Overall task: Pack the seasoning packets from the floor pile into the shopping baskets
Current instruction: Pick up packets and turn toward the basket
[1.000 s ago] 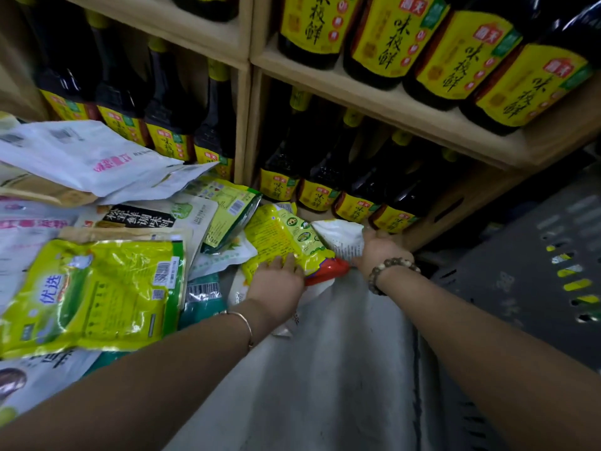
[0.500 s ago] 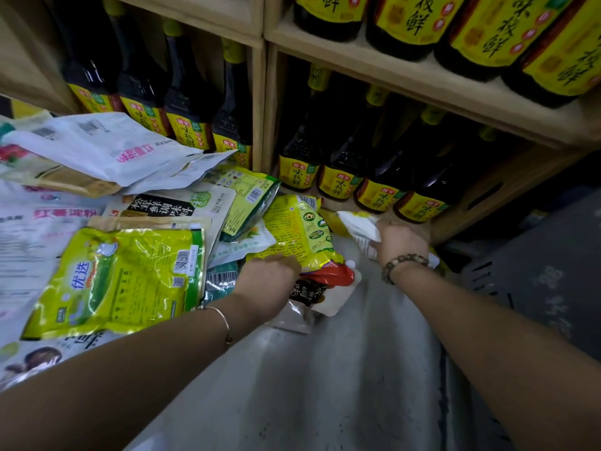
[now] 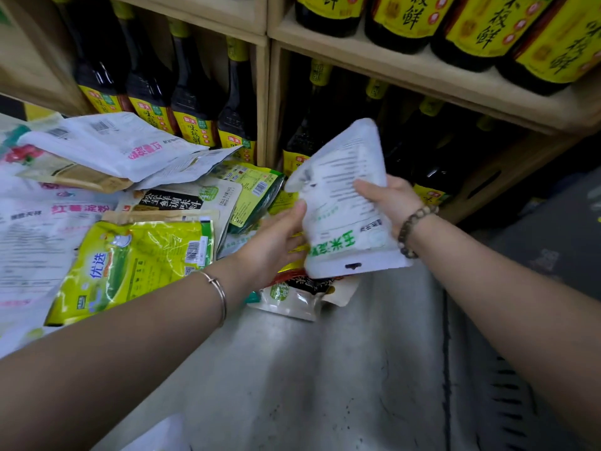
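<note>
The right hand's (image 3: pixel 392 200) thumb lies across the printed face of a white packet (image 3: pixel 341 203) and its fingers curl behind, so the grip is firm on the packet's right edge. The left hand (image 3: pixel 276 237) is spread, fingers fairly straight, with the thumb tip and fingers touching the packet's left edge. The packet is lifted clear of the floor (image 3: pixel 309 369), tilted with its hang-hole end nearest the person, above the near right end of the pile. A bead bracelet (image 3: pixel 413 231) circles the right wrist and a thin bangle (image 3: pixel 218 292) the left. Beneath the held packet lie small pouches (image 3: pixel 292 296) on the floor. Left of them the pile spreads to the floor's left edge: a yellow-green packet (image 3: pixel 136 258), a black-labelled packet (image 3: pixel 180 201) and a white packet with pink print (image 3: pixel 113 141) on top. Behind the pile a wooden shelf (image 3: pixel 422 71) holds dark bottles (image 3: pixel 195 102) with yellow labels. A grey slotted basket wall (image 3: pixel 520 385) shows at the lower right.
</note>
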